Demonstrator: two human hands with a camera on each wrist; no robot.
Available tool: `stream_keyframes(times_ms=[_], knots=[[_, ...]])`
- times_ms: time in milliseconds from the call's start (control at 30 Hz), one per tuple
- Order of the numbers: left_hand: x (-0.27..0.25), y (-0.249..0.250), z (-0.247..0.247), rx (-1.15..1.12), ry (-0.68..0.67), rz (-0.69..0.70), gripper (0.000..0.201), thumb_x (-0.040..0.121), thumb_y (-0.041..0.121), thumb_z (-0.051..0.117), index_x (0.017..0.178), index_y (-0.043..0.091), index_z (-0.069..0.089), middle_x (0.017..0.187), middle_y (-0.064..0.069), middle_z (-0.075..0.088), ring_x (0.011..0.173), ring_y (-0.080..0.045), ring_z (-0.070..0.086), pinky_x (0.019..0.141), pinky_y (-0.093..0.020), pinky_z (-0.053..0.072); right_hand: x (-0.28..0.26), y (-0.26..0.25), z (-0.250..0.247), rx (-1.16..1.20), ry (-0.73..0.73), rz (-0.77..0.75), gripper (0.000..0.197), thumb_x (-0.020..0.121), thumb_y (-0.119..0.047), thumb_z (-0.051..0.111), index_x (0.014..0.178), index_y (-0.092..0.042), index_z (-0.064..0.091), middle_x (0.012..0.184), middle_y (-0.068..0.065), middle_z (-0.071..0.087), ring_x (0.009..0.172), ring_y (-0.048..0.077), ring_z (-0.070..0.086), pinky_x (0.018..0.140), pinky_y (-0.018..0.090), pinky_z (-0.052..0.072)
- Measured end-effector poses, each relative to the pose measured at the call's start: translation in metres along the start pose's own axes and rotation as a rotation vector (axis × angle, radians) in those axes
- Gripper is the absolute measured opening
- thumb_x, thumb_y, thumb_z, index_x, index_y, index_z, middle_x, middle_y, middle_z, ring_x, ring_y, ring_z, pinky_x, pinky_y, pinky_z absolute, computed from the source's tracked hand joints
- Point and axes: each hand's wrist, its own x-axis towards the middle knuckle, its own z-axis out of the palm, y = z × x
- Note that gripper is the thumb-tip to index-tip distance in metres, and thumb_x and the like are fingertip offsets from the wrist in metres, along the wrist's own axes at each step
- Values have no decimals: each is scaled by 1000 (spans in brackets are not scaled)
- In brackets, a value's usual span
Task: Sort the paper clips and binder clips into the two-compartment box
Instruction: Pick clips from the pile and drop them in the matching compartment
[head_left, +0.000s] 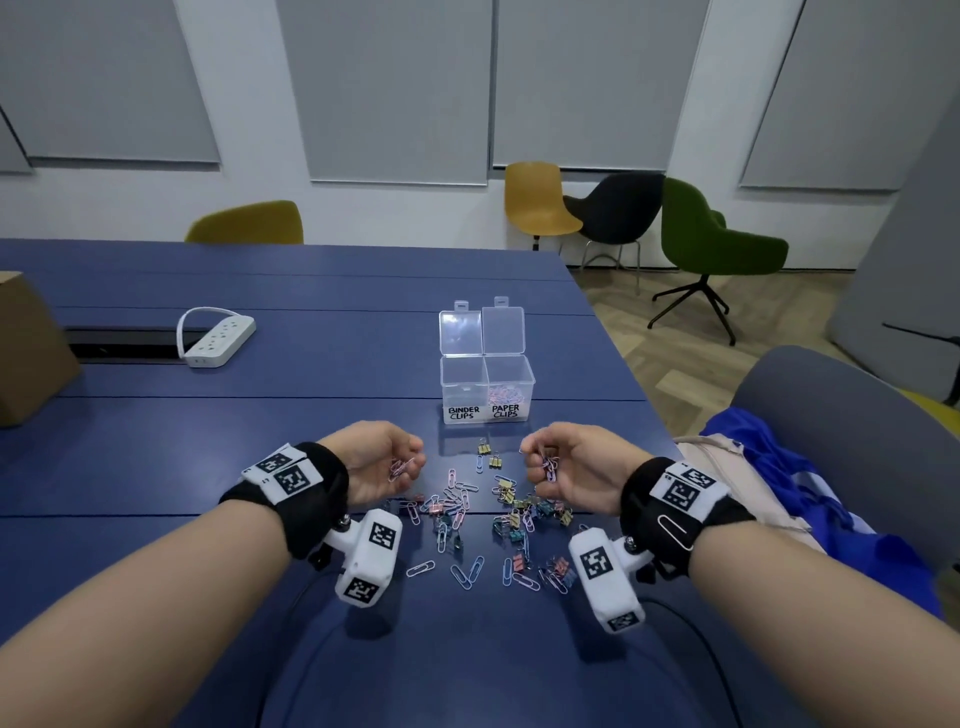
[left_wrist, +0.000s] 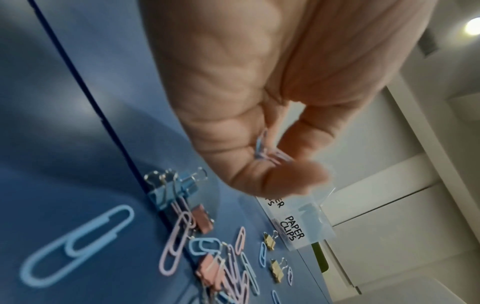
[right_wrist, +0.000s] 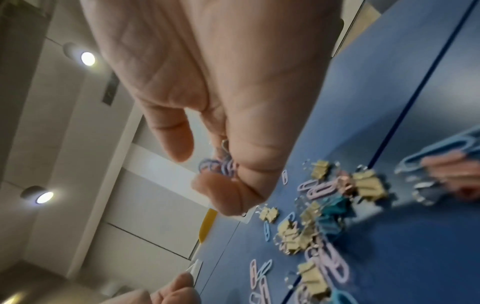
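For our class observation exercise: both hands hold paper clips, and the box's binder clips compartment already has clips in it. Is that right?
Not quite. The head view shows the clips in the box lie in the paper clips compartment; the binder clips compartment looks empty. The left hand and right hand do hold paper clips.

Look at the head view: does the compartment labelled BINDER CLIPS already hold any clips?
No: the BINDER CLIPS compartment of the clear box looks empty, while only the PAPER CLIPS compartment holds a small heap of clips.
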Motion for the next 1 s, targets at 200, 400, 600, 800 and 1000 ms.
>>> stream_keyframes(times_ms=[200, 400, 600, 800, 1000], knots=[[-12, -5, -13, 509, -64, 8, 26, 86, 26, 59, 66, 16, 46, 52, 3, 32, 37, -8, 26, 38, -16, 14, 19, 1, 31, -412, 84, 2, 30, 94, 4, 33, 76, -6, 55, 60, 1, 40, 48, 10, 34, 39, 17, 27], [-29, -25, -7, 1518, 88, 359, 67, 54, 60, 81, 99, 20, 52, 76, 10, 51, 75, -14, 53, 62, -27, 40, 25, -5, 59, -1243, 67, -81, 34, 96, -25, 48, 65, -17, 59, 56, 1, 45, 44, 13, 39, 44, 22, 35], [-20, -30, -8, 1641, 55, 397, 80, 44, 68, 79, 107, 28, 48, 86, 12, 57, 83, -14, 56, 73, -31, 48, 31, -5, 70, -1742, 37, -106, 38, 95, -9, 39, 126, -18, 58, 134, 4, 57, 118, 24, 55, 91, 28, 43], [-6, -26, -11, 1592, 25, 388, 59, 53, 55, 82, 97, 26, 57, 90, 10, 57, 88, -16, 58, 78, -35, 52, 42, 3, 67, -1940, -53, -111, 58, 76, -36, 74, 127, -26, 49, 121, 2, 60, 111, 24, 56, 81, 33, 45], [4, -26, -9, 1562, -7, 432, 24, 69, 40, 78, 74, 29, 57, 73, 10, 57, 74, -13, 54, 72, -28, 47, 49, 11, 76, -1981, -63, -198, 35, 81, -35, 69, 111, -22, 58, 113, 4, 65, 106, 26, 59, 72, 30, 40]])
